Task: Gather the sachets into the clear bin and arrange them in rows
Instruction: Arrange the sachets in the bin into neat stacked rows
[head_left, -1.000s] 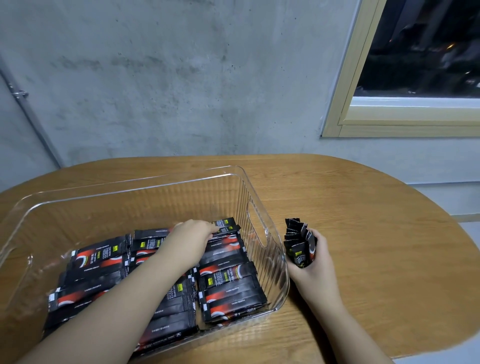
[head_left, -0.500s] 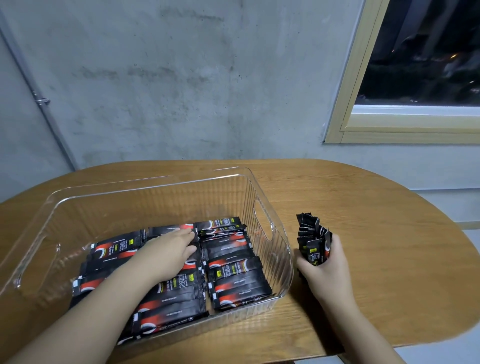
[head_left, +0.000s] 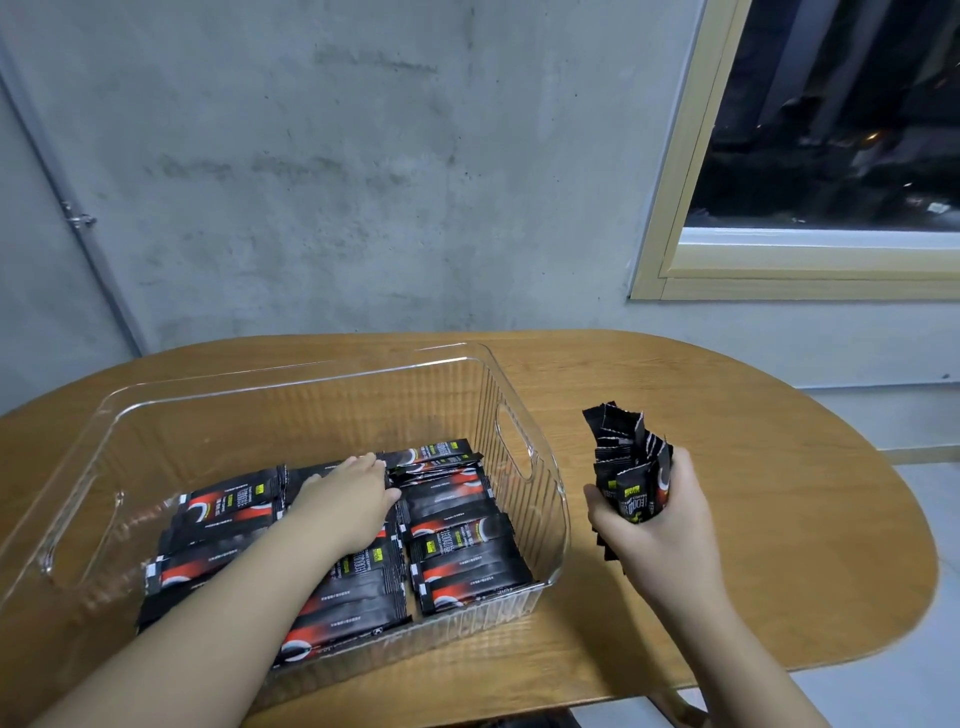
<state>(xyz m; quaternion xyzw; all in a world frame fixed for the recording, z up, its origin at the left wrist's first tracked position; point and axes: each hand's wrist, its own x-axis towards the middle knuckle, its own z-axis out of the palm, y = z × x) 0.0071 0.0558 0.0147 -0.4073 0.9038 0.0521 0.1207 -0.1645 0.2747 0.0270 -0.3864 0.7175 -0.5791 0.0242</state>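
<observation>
A clear ribbed bin (head_left: 545, 478) stands on the wooden table, left of centre. Black and red sachets (head_left: 462, 540) lie flat in rows over its near half. My left hand (head_left: 348, 499) reaches into the bin and rests palm down on the middle row, fingers straight. Right of the bin, my right hand (head_left: 660, 530) grips an upright bundle of sachets (head_left: 626, 467) just above the table, its tops fanned out.
The oval wooden table (head_left: 753, 519) ends close on the right and at the front. A concrete wall stands behind it, with a window frame (head_left: 670, 218) at the upper right. The far half of the bin holds no sachets.
My left hand drew back from the far right sachets to the middle row and lies flat there. The right hand keeps its bundle in about the same place. The view tilted up.
</observation>
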